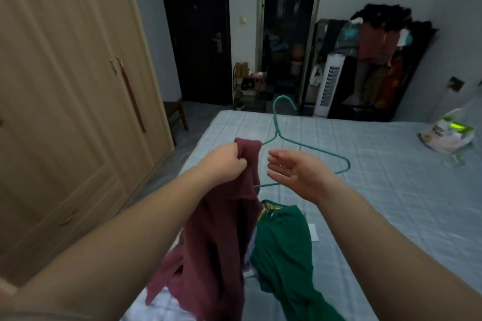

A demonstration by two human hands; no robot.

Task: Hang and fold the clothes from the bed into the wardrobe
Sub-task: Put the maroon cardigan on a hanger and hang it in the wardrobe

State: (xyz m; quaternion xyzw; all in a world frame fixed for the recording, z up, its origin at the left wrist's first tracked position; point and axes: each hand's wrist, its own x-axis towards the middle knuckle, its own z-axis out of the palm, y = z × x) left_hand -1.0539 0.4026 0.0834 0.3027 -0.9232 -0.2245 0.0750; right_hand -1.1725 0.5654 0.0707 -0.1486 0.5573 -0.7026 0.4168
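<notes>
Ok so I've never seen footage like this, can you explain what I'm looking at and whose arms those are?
This is one picture from a camera worn on a person's head, looking forward and down, so the arms are the wearer's own. The left hand has a closed grip on a maroon garment, lifted off the bed on a teal wire hanger. The right hand is open beside it, holding nothing. A green garment lies on the bed below. The wooden wardrobe, doors shut, stands to the left.

bare bed (391,190) lies open right of the green garment (284,250); wardrobe (65,112) doors closed.
</notes>
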